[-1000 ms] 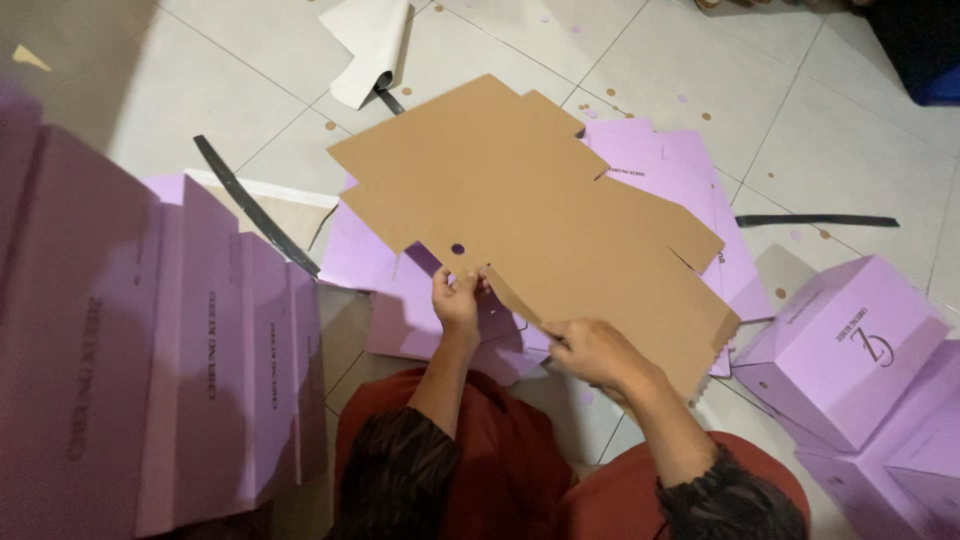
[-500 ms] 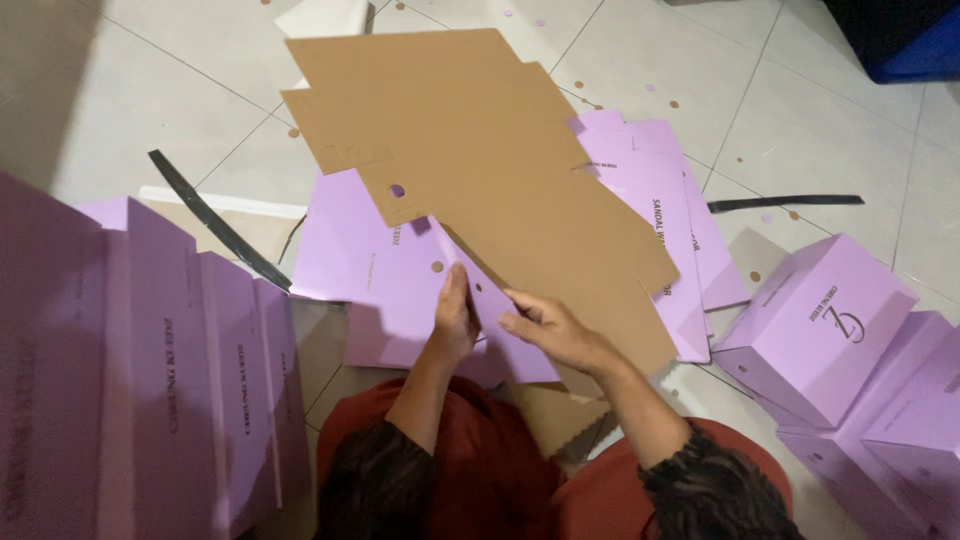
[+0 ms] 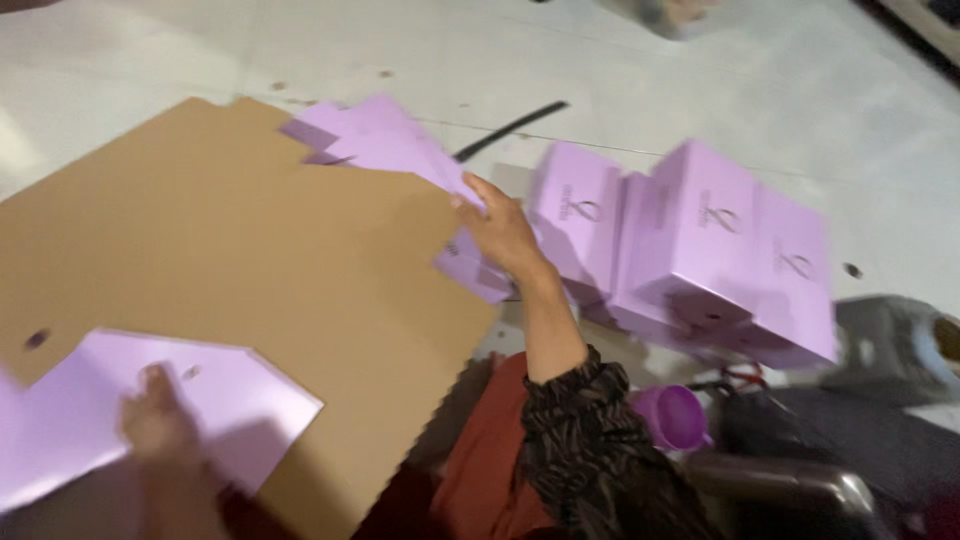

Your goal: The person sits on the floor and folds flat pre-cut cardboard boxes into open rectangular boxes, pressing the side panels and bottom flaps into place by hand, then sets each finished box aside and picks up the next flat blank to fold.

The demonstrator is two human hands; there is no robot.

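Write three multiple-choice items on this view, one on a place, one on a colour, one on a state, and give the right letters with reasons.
1. Where do the folded boxes stand?
A. To the right of the right hand
B. On the brown cardboard sheet
C. Under the left hand

2. What colour is the flat sheet under the left hand?
A. Green
B. Lilac
C. Black

3. How does the brown cardboard sheet lie?
A. Rolled into a tube
B. Folded into a closed box
C. Flat and unfolded

Answers:
1. A: the made-up boxes stand in a cluster on the floor, right of the right hand.
2. B: the piece under the left hand is pale purple, like the boxes.
3. C: it spreads open as one broad flat panel across the left half of the view.
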